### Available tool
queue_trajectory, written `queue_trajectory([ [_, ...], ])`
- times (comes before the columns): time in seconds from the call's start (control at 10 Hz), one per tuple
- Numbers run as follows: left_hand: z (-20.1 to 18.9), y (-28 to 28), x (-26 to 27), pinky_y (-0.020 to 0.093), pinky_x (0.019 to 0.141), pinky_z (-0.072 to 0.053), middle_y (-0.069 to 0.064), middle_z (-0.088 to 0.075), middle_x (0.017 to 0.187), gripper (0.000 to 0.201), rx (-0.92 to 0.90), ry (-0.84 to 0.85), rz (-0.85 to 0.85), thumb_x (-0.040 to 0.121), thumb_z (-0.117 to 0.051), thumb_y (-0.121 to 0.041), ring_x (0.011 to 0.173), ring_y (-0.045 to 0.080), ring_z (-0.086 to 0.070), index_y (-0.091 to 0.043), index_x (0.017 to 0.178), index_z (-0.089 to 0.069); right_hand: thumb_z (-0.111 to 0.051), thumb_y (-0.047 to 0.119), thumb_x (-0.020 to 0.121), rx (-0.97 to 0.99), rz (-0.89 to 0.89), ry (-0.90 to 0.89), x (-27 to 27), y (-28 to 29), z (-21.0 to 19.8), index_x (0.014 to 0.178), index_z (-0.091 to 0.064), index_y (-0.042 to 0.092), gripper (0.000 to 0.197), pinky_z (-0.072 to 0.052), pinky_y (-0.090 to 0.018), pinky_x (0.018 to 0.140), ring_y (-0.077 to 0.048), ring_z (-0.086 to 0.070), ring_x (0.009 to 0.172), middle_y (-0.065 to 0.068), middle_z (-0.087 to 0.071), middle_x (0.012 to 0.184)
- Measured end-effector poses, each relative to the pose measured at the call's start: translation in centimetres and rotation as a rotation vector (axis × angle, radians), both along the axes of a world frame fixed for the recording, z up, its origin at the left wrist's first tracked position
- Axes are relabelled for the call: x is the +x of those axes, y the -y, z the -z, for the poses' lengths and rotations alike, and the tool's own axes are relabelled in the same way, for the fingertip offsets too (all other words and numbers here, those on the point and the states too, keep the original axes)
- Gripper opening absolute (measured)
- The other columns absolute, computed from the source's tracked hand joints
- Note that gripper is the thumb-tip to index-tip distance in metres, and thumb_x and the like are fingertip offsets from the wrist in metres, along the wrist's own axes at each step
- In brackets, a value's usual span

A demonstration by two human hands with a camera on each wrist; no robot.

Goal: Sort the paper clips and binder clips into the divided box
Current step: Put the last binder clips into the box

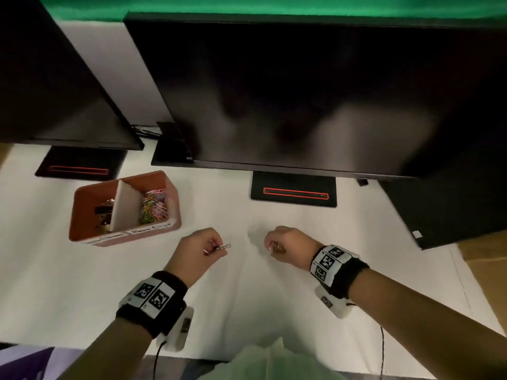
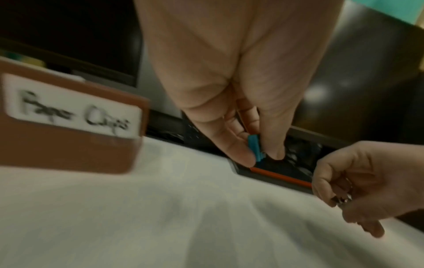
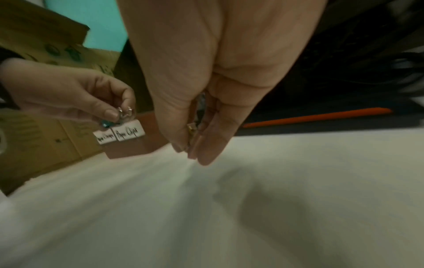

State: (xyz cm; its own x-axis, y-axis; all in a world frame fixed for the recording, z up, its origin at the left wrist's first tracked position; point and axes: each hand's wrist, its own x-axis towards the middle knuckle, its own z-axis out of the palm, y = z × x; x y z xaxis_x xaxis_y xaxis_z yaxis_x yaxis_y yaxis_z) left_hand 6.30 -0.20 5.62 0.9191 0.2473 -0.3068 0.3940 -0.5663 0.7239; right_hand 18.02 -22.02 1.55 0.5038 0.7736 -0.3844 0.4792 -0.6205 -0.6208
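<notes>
With each of the hands pinching a clip above the white bench, the left hand (image 1: pixel 198 246) a blue binder clip (image 2: pixel 255 147) and the right hand (image 1: pixel 285 244) a gold one (image 3: pixel 191 131), the carry-and-drop step seems in hand: both go leftward into the divided box (image 1: pixel 82 208), far-left compartment, beside the paper clips (image 1: pixel 153 205).

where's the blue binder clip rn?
Pinched in the left hand above the white table, just right of the box. Blue binder clip shows best in the left wrist view, between thumb and fingertips.
</notes>
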Motion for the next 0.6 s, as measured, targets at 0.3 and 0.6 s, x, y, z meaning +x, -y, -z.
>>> queue_trajectory([
  [0.3, -5.3, -18.8, -3.5, 0.034, 0.066, -0.054, 0.002, -0.063, 0.07, 0.014, 0.092, 0.091, -0.554, 0.076, -0.072, -0.014, 0.065, 0.02, -0.06, -0.011, 0.075, -0.058, -0.064, 0.013, 0.083, 0.408, -0.183, 0.07, -3.7, -24.8, -7.9, 0.1, -0.062, 0.013, 0.016, -0.043, -0.029, 0.088, -0.011, -0.048, 0.085, -0.004, -0.055, 0.104],
  [0.6, -7.0, -24.4, -3.2, 0.032, 0.098, -0.04, -0.005, -0.057, 0.104, 0.054, -0.283, -0.042, -0.541, 0.086, -0.02, -0.07, 0.098, 0.012, -0.053, -0.034, 0.092, -0.06, -0.057, 0.033, 0.089, 0.226, -0.017, 0.001, -5.4, -36.8, -7.7, 0.125, -0.048, 0.018, 0.04, -0.04, -0.045, 0.103, -0.024, -0.055, 0.113, -0.007, -0.059, 0.123],
])
